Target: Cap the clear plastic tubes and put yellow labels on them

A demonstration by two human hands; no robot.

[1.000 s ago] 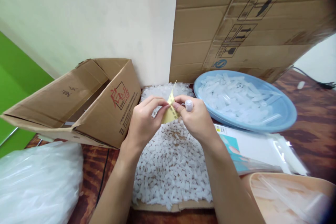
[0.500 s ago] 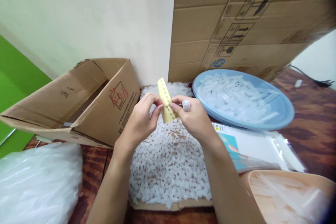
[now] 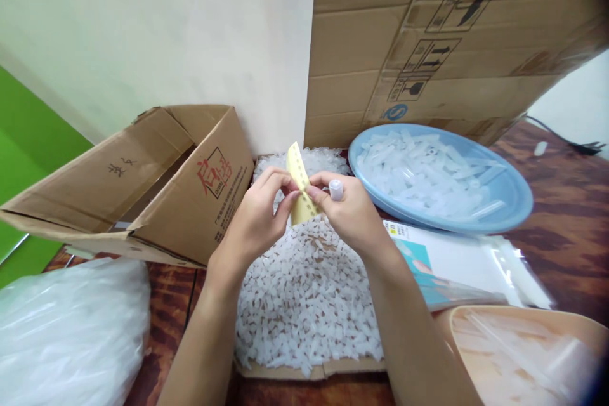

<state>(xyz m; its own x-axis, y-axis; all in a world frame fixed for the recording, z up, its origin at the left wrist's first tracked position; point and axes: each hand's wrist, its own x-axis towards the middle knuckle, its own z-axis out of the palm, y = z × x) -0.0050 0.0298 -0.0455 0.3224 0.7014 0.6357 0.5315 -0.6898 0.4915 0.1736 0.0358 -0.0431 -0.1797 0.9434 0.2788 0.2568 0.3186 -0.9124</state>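
Observation:
A yellow strip of small stickers stands upright between both hands above a heap of small white plastic pieces lying on flat cardboard. My left hand pinches the strip with thumb and forefinger. My right hand pinches it from the other side and also holds a small clear plastic tube against its fingers.
An open cardboard box lies on its side at the left. A blue basin of clear tubes sits at the right, with a large carton behind it. A clear plastic bag, printed packets and a beige basin lie nearer.
The yellow strip, folded low between the fingertips a second ago, now stands taller between the hands. Both hands stay pinched on it in nearly the same place.

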